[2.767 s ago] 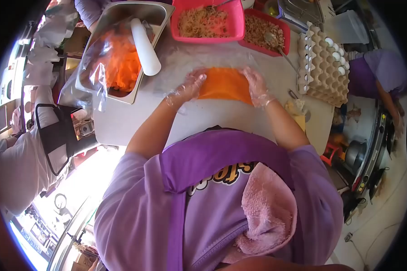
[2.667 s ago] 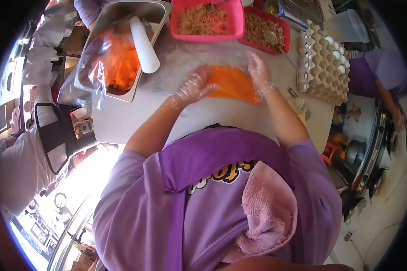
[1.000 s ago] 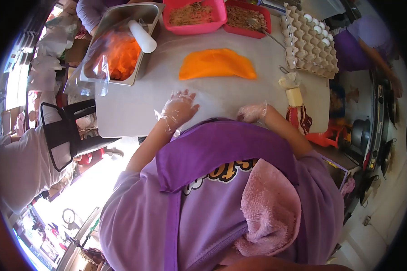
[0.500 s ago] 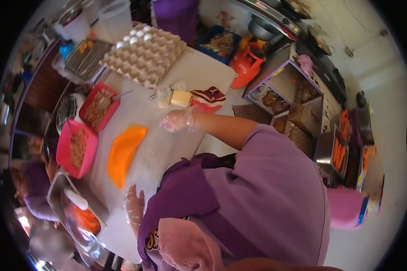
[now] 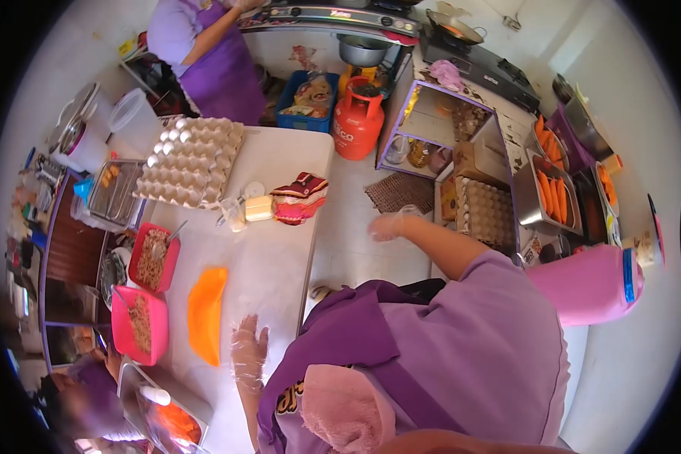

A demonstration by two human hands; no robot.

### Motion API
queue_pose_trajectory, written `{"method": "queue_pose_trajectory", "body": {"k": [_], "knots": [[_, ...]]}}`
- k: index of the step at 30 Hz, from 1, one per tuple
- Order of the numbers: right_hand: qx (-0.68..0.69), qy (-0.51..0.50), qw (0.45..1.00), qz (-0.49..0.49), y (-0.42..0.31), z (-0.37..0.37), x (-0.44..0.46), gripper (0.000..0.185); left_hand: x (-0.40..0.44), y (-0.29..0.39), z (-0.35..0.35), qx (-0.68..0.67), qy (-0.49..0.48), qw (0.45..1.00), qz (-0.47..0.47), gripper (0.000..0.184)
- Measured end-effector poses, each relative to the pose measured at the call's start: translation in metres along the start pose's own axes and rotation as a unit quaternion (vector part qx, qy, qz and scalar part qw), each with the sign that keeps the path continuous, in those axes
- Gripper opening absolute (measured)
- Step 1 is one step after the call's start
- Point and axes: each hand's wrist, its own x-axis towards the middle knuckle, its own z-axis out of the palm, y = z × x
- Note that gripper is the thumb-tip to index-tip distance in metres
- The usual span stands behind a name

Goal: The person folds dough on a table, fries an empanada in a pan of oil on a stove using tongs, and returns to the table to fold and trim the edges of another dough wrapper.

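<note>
My left hand (image 5: 250, 349), in a clear plastic glove, rests on or just over the white table (image 5: 268, 250) with its fingers spread, holding nothing. The flat orange piece (image 5: 206, 316) lies on the table beyond it. My right hand (image 5: 390, 225), also gloved, hangs over the floor past the table's edge; its fingers are too blurred to make out. Two pink tubs of crumbly filling, one (image 5: 161, 327) nearer my left hand and one (image 5: 171, 266) farther along, stand beyond the orange piece. A metal pan (image 5: 131, 378) holds orange mass and a white roller (image 5: 155, 395).
Egg trays (image 5: 197, 163), a yellow block (image 5: 259, 208) and a red cloth (image 5: 301, 198) lie on the table. A red gas cylinder (image 5: 358, 121), shelf unit (image 5: 507, 181) and pink container (image 5: 583, 284) stand around. One person (image 5: 219, 64) is by the stove, another (image 5: 91, 397) across the table.
My view has swung right toward the shelves and stove. The orange piece, earlier between both hands, lies released on the table. My right hand has moved from over the table to beyond its edge.
</note>
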Motion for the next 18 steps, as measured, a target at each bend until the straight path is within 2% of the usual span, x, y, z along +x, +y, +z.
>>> {"method": "queue_pose_trajectory", "body": {"k": [2, 4, 6, 8, 10, 11, 12, 13, 14, 15, 16, 18], "knots": [[0.038, -0.106, 0.985, 0.131, 0.016, -0.019, -0.046, 0.029, 0.007, 0.023, -0.003, 0.0, -0.014, 1.0, -0.002, 0.035], [-0.078, 0.005, 0.997, -0.008, 0.035, -0.047, -0.117, 0.017, 0.012, 0.042, 0.001, -0.009, -0.012, 1.0, -0.008, 0.034], [-0.054, -0.018, 0.991, 0.123, 0.128, -0.002, -0.114, 0.011, 0.024, 0.061, 0.004, -0.017, -0.004, 1.0, -0.014, 0.034], [0.064, 0.165, 0.951, 0.253, 0.187, -0.006, -0.137, 0.015, 0.04, 0.083, 0.01, -0.013, -0.019, 0.999, -0.023, 0.035], [0.005, 0.186, 0.942, 0.278, 0.25, -0.018, -0.161, 0.018, 0.066, 0.101, 0.023, -0.016, -0.034, 0.999, -0.008, 0.035], [0.136, 0.331, 0.912, 0.199, 0.271, -0.022, -0.181, 0.019, 0.079, 0.109, 0.03, -0.023, -0.052, 0.998, -0.001, 0.036], [0.258, 0.464, 0.84, 0.111, 0.292, -0.025, -0.202, 0.021, 0.097, 0.12, 0.038, -0.019, -0.053, 0.998, 0.007, 0.036], [0.13, 0.418, 0.857, 0.272, 0.299, -0.045, -0.227, 0.02, 0.118, 0.131, 0.049, -0.023, -0.073, 0.997, -0.006, 0.036], [0.002, 0.351, 0.835, 0.424, 0.303, -0.06, -0.248, 0.019, 0.139, 0.14, 0.062, -0.024, -0.095, 0.995, -0.018, 0.036], [-0.046, 0.394, 0.846, 0.357, 0.356, -0.043, -0.262, 0.017, 0.154, 0.144, 0.082, -0.063, -0.042, 0.996, 0.043, 0.036], [0.011, 0.337, 0.861, 0.38, 0.406, -0.027, -0.278, 0.014, 0.175, 0.18, 0.077, -0.029, -0.062, 0.996, 0.049, 0.038], [-0.059, 0.367, 0.84, 0.396, 0.389, -0.045, -0.339, 0.014, 0.215, 0.218, 0.093, -0.218, -0.127, 0.965, -0.073, 0.041]]}}
